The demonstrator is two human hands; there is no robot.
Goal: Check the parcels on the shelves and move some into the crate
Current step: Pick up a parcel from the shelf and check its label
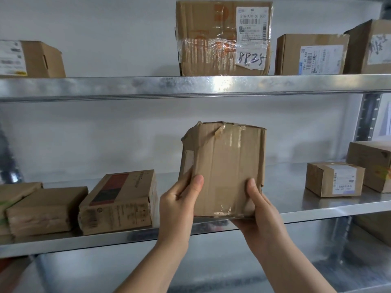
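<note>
- While the crate lay out of view, galvanised steel shelving filled the scene. The upper shelf point(105, 87) and the middle shelf point(296, 212) had hard, shiny front rims, so a parcel was better lifted clear of a rim than dragged over it.
- On the upper shelf stood the big taped box point(207, 39), creased corrugated card banded with wrinkled clear film, its white label point(251, 37) facing out.
- The held parcel point(224, 166), a squat brown card box with a crushed, torn top-left corner, hung upright in the air just in front of the middle shelf, touching no shelf. The face toward the camera bore no label, so turning it over looked the sensible move before deciding on the crate.
- The left grip point(179, 199) clasped its lower left edge, thumb flat on the front and fingers hidden behind. The right grip point(260, 206) cupped the lower right corner, thumb on the front, palm under the base. Support from beneath suited the soft, dented card; squeezing the sides would likely buckle it.
- The small labelled box point(334, 179) sat on the middle shelf to the right, well apart.
- Glossy clear tape point(228, 134) ran down the parcel's front, probably slick under a thumb, and peeled at the top.
</note>
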